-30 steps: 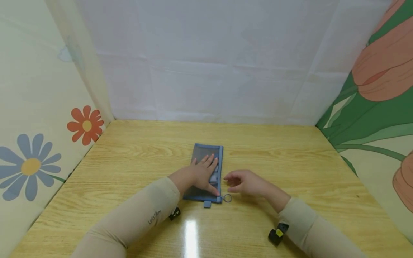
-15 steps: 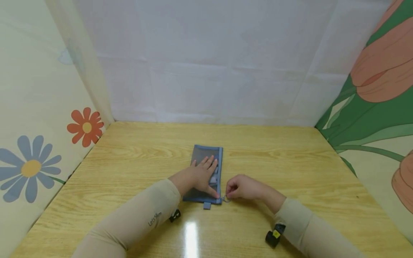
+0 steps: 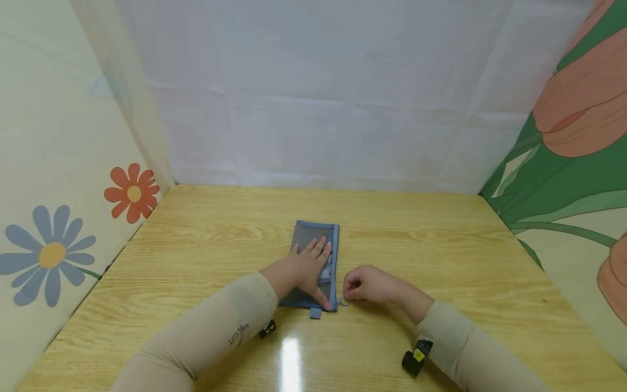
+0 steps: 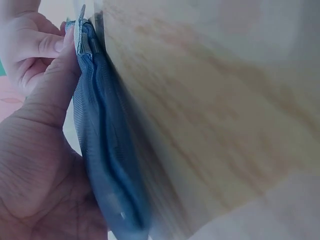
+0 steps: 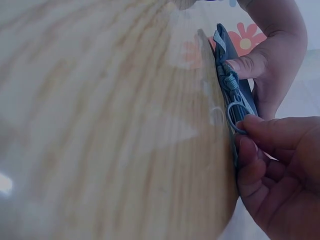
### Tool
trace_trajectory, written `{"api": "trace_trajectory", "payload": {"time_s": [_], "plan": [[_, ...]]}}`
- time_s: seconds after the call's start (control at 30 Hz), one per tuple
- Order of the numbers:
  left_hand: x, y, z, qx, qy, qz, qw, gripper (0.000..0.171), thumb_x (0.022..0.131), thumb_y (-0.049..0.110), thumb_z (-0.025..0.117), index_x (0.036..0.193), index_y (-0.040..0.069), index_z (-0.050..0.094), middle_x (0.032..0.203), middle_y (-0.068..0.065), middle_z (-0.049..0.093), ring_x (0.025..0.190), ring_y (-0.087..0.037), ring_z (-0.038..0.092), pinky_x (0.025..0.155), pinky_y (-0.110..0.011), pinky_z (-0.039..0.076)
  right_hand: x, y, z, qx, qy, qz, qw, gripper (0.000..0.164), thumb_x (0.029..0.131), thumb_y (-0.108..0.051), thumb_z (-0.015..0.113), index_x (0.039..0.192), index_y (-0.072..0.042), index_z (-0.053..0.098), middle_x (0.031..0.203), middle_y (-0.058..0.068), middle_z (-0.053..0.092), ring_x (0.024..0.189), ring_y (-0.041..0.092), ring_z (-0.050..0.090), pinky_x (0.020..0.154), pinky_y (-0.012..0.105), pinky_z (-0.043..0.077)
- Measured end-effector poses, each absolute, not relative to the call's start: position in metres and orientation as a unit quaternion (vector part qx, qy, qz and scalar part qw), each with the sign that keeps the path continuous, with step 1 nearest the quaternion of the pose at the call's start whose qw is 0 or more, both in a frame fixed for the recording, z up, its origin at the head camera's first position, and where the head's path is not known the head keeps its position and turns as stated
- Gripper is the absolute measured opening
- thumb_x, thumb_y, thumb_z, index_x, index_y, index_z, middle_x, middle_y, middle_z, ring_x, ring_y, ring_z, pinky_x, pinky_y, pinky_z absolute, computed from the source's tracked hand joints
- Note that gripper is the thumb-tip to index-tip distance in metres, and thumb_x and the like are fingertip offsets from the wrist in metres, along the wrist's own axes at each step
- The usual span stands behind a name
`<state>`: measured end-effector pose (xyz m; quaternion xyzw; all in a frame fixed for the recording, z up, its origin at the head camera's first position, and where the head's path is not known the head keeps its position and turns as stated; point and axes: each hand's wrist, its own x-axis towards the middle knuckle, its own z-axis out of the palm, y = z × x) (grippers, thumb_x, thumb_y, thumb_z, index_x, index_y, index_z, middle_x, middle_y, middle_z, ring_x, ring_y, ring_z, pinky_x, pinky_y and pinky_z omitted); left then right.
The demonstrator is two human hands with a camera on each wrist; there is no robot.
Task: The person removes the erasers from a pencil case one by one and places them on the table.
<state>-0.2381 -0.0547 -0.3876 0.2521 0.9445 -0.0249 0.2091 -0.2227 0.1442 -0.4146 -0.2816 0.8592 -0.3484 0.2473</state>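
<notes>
Blue mesh pouch (image 3: 302, 235) lies flat on the wooden table (image 3: 431, 239), zip (image 3: 336, 245) along its right side, fabric tab (image 3: 315, 313) on the near edge. Pale contents (image 3: 325, 274) show through the mesh; I cannot identify them from here. I judge the pouch light and soft, little at risk of breaking, but apt to buckle or slide on the smooth top unless pinned. Best hold, in my view: pressure near the slider corner, pull ring (image 5: 228, 116) for the other hand. The ring looks thin and could slip from a loose pinch. Left hand (image 3: 307, 270): fingers spread flat over the pouch, thumb pressing near that corner. Right hand (image 3: 374, 284): thumb and fingers pinch the ring, just beside the pouch.
</notes>
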Motion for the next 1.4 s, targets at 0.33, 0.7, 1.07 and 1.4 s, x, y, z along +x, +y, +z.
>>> {"api": "trace_trajectory", "payload": {"time_s": [0.33, 0.7, 1.07, 1.4], "plan": [[-0.237, -0.054, -0.387, 0.25, 0.946, -0.041, 0.202, 0.14, 0.045, 0.082, 0.06, 0.147, 0.012, -0.006, 0.152, -0.009, -0.012, 0.139, -0.029, -0.005, 0.107, -0.056, 0.009, -0.226, 0.143, -0.415, -0.304, 0.866, -0.329, 0.221, 0.012, 0.087, -0.011, 0.062, 0.075, -0.014, 0.064, 0.071, -0.008, 0.06, 0.065, 0.008, 0.05, 0.059, 0.026, 0.044], [-0.236, -0.052, -0.39, 0.243, 0.947, -0.046, 0.206, 0.141, 0.044, 0.082, 0.06, 0.147, 0.013, -0.006, 0.152, -0.009, -0.012, 0.139, -0.029, -0.005, 0.107, -0.057, 0.008, -0.233, 0.139, -0.415, -0.301, 0.876, -0.311, 0.212, 0.014, 0.088, -0.013, 0.061, 0.074, -0.016, 0.063, 0.068, -0.008, 0.058, 0.062, 0.008, 0.051, 0.058, 0.025, 0.044], [-0.238, -0.053, -0.392, 0.243, 0.947, -0.051, 0.203, 0.141, 0.043, 0.083, 0.059, 0.147, 0.014, -0.008, 0.152, -0.008, -0.013, 0.139, -0.028, -0.006, 0.107, -0.057, 0.008, -0.24, 0.14, -0.414, -0.261, 0.878, -0.337, 0.217, 0.013, 0.087, -0.011, 0.061, 0.075, -0.012, 0.063, 0.069, -0.003, 0.059, 0.063, 0.01, 0.054, 0.055, 0.027, 0.048], [-0.238, -0.053, -0.391, 0.246, 0.947, -0.052, 0.201, 0.14, 0.045, 0.083, 0.059, 0.147, 0.014, -0.008, 0.152, -0.008, -0.013, 0.139, -0.028, -0.006, 0.107, -0.057, 0.009, -0.243, 0.137, -0.417, -0.206, 0.876, -0.374, 0.226, 0.011, 0.085, -0.007, 0.063, 0.074, -0.006, 0.064, 0.068, 0.001, 0.061, 0.061, 0.013, 0.057, 0.054, 0.028, 0.051]]}}
